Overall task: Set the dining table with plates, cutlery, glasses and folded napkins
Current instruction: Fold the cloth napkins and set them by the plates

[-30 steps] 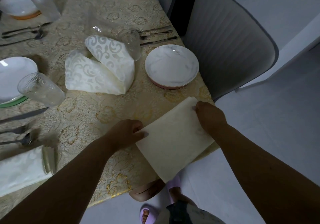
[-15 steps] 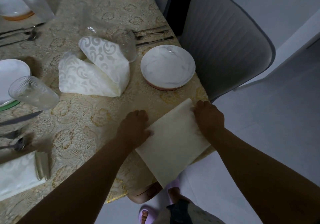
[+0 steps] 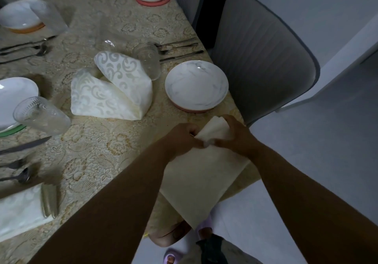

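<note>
Two hands on one napkin [image 3: 201, 182]: left hand [image 3: 184, 137] and right hand [image 3: 233, 135] both curled round its far end, gathering that end into a bunched fold just short of the near plate [image 3: 196, 85]. Rest of napkin flat on the table [image 3: 98, 153] corner, near tip hanging past the edge. Judged mid-fold, not yet placed.

Outward: plate on a pink mat, glass [image 3: 148, 60] beyond its left rim, cutlery [image 3: 180, 49] further back by the grey chair [image 3: 263, 59]. Two patterned napkins [image 3: 114, 92] leaning together mid-table, apparently waiting to be distributed. Left side: another plate [image 3: 14, 98] with a glass [image 3: 41, 116] touching it, more cutlery [image 3: 20, 157], and a napkin [image 3: 22, 210] already laid flat. Two more plates at the far end.

Plates, glasses and cutlery look largely set; napkins mostly left, one laid, one in hand, two pending.
</note>
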`<state>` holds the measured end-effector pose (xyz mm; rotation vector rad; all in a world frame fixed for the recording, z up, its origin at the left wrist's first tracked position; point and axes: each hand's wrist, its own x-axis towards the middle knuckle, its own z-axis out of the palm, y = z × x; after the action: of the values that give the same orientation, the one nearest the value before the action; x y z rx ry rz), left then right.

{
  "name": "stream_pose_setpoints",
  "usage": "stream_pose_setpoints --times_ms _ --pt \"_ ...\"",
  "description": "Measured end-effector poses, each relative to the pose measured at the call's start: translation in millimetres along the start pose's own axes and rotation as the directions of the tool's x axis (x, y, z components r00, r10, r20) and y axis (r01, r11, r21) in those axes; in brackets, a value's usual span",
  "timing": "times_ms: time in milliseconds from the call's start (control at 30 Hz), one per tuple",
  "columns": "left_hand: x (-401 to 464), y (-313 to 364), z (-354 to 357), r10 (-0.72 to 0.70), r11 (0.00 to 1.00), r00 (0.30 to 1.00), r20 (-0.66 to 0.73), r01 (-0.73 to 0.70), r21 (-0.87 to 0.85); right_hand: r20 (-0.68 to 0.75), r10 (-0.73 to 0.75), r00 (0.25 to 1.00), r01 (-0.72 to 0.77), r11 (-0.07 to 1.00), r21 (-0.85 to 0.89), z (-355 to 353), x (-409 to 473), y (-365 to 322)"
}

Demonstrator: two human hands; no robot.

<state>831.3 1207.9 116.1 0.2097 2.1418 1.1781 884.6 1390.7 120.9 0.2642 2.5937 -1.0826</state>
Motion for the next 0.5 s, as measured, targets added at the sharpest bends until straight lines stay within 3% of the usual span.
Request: stream_pose_setpoints --times_ms 100,200,300,367,500 --pt "-23.2 -0.7 -22.0 0.038 0.993 0.999 0.007 -0.037 -0.113 0.311 0.076 0.947 -0.096 0.994 0.050 -21.9 5.1 -26.1" --pt "-45.0 -1.6 -44.8 0.037 0.981 0.999 -0.036 -0.043 -0.188 0.370 0.067 0.927 -0.043 0.996 -0.072 -28.3 14.9 -37.1" --pt "-64.5 -4.6 -72.3 0.016 0.973 0.991 -0.135 -0.047 -0.227 0.265 -0.047 0.963 0.044 0.999 0.017 -25.2 18.6 -49.6" --pt "-77.3 -3.9 -90.4 -0.013 0.963 0.972 -0.234 -0.051 -0.264 0.110 -0.166 0.980 0.155 0.982 0.106 -21.5 17.2 -66.5" --pt "-98.9 -5.6 -121.1 0.049 0.943 0.889 -0.455 -0.191 -0.272 -0.086 -0.295 0.952 0.307 0.913 0.268 -5.8 16.9 -108.4"
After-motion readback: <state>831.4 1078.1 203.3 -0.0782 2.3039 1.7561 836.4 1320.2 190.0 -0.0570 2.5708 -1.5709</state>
